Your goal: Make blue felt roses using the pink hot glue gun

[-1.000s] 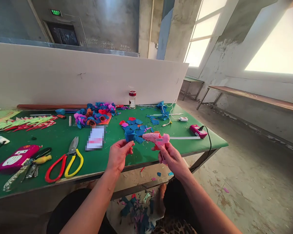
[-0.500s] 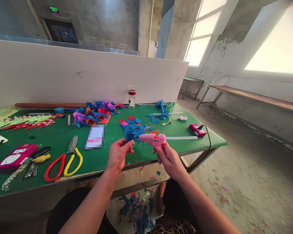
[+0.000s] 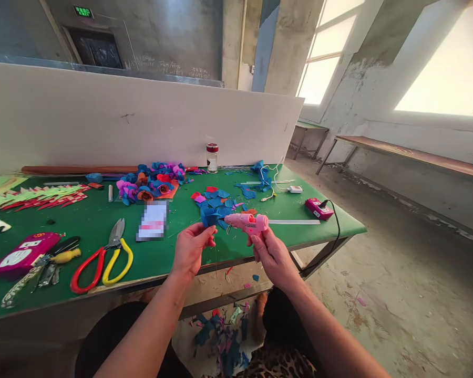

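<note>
Between thumb and fingers my left hand (image 3: 192, 245) pinches a blue paper flower (image 3: 208, 215) with a thin wire stem hanging below it. My right hand (image 3: 271, 251) is wrapped round the handle of a pink hot glue gun (image 3: 246, 223), which points left. Its nozzle is at the flower's right side; whether it touches cannot be made out. A clear glue stick (image 3: 294, 222) extends from the gun's back end. Just beyond the hands, loose blue petals (image 3: 216, 197) and a few red and pink ones lie on the green table (image 3: 189, 257).
Finished paper flowers (image 3: 157, 181) are heaped at the back, near a red-lidded jar (image 3: 212, 157). To the left lie scissors (image 3: 116, 236), a magenta power strip (image 3: 26, 252) and keys (image 3: 49, 275). A second magenta power strip (image 3: 318, 208) with a black cord sits near the right edge.
Both hands keep nearly the same pose, with the glue gun's nozzle still at the blue flower. The whole view has shifted very slightly.
</note>
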The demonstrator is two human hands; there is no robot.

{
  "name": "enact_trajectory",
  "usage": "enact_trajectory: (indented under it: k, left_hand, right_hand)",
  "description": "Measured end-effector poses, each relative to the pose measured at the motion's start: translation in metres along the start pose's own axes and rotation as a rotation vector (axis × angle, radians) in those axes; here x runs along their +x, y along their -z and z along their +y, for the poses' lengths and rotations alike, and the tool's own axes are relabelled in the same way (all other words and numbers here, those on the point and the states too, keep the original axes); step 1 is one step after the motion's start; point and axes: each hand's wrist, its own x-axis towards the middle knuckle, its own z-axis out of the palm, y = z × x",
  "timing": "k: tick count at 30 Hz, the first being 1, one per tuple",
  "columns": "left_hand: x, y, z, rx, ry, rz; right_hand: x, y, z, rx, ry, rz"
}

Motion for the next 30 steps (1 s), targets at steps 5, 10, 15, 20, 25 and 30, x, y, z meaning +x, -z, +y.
enact_trajectory:
  k: [5,10,15,20,25,30]
  left_hand:
    - [-0.001,-0.002,0.001,0.002,-0.003,0.009]
    - [-0.002,-0.002,0.002,0.0,-0.001,0.017]
    - [-0.001,-0.002,0.001,-0.01,-0.003,0.013]
    - [-0.001,-0.003,0.002,-0.034,0.04,0.034]
    - [-0.002,-0.002,0.001,-0.027,0.031,0.003]
    - [-0.006,-0.006,0.001,0.008,-0.016,-0.022]
  right_hand:
    - [-0.001,0.0,-0.002,-0.048,-0.012,-0.015]
    - [-0.002,0.001,-0.004,-0.043,-0.012,-0.006]
    - [-0.001,-0.001,-0.004,-0.018,0.002,0.01]
    - [-0.002,0.0,0.001,-0.025,-0.026,0.018]
    - [-0.008,0.004,-0.003,0.076,-0.025,0.032]
    - [-0.011,0.0,-0.009,0.043,0.027,-0.033]
